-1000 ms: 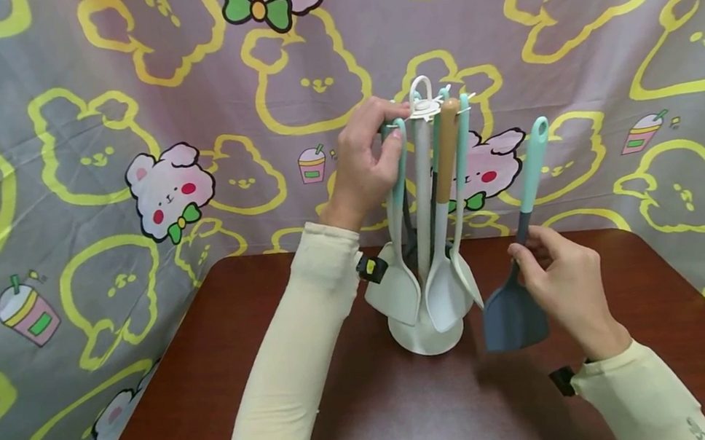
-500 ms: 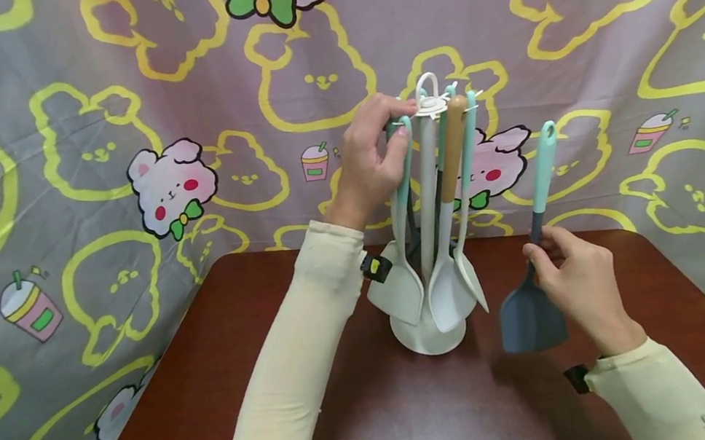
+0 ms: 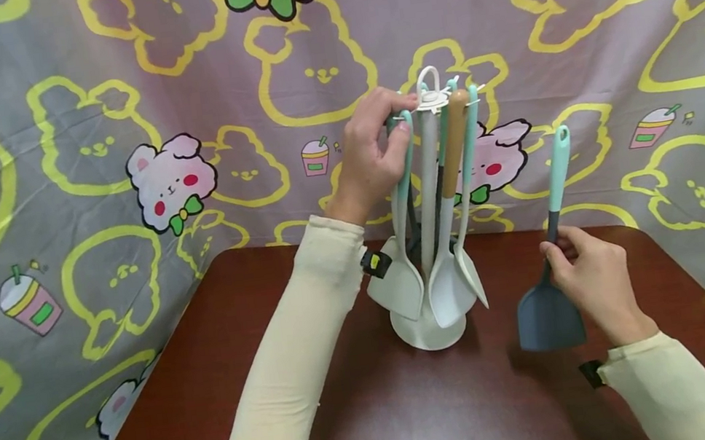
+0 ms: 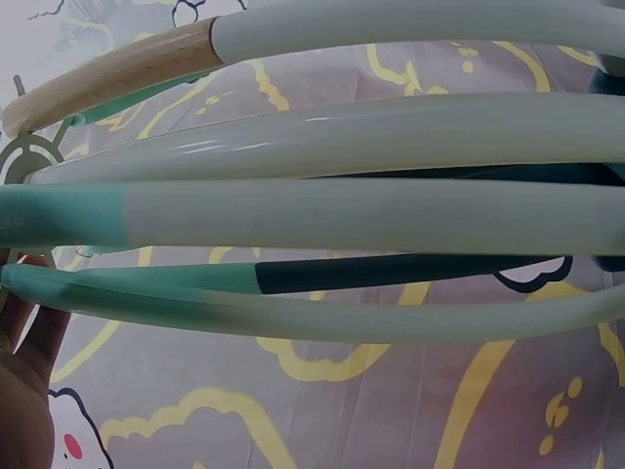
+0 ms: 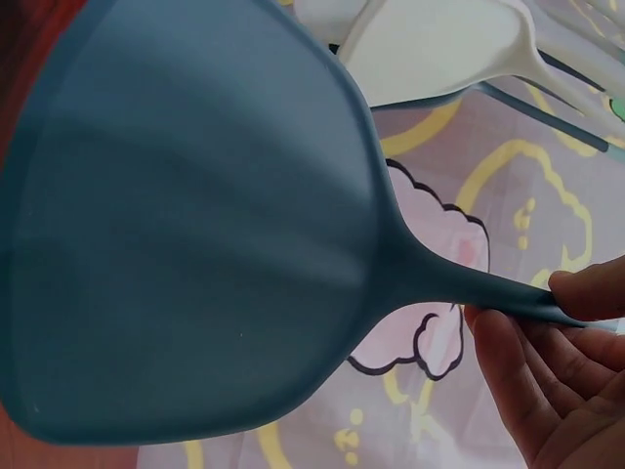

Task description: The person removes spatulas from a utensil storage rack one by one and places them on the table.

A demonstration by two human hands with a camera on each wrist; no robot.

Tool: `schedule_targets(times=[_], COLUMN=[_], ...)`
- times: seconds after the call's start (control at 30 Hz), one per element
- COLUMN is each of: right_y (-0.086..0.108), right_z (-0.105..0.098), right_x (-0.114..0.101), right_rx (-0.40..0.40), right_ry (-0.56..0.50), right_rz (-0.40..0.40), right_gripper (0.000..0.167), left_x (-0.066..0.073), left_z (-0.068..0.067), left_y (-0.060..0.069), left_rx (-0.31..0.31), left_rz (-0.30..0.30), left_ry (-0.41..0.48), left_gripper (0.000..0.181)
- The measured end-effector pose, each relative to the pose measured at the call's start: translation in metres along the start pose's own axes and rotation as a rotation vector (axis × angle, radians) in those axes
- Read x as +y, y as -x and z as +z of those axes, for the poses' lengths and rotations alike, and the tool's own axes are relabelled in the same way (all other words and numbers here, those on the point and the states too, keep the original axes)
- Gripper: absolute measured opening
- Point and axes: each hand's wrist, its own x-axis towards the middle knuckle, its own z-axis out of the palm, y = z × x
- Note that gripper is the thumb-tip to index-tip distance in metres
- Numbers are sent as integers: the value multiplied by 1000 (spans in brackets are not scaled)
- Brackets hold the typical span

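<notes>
Above table | slate-blue spatula (mint handle) | right hand pinching shaft | left hand gripping rack

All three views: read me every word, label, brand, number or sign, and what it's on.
No text reads clearly.
Pale cream fabric right sleeve: dark lettering, perhaps "SSS", too blurred to confirm.
Long turquoise utensil handle: faint mark, too small to read.
Pink cup drawing: tiny marks alongside, unreadable.
Blue-grey flat-bladed spatula: no lettering visible.
</notes>
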Motion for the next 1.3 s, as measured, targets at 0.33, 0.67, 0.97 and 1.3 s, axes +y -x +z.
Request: schedule_targets(times=[0.33, 0.67, 0.97, 1.3], right_y=[-1, 0, -3, -6], right_z=[1, -3, -6, -11], right_x=[7, 19, 27, 31], right_rx=[21, 23, 33, -9], right_ry=[25, 48, 90, 121], right_rz=[-14, -22, -66, -44], right_gripper=[20, 20, 20, 20], left_x=[1, -1, 0, 0], left_z=[-1, 0, 1, 1], left_y=[-1, 0, -1, -1], left_rx=[5, 8, 14, 30], left_rz=[8, -12, 9, 21], left_ry=[4, -8, -2, -29], left_gripper=[23, 24, 22, 24])
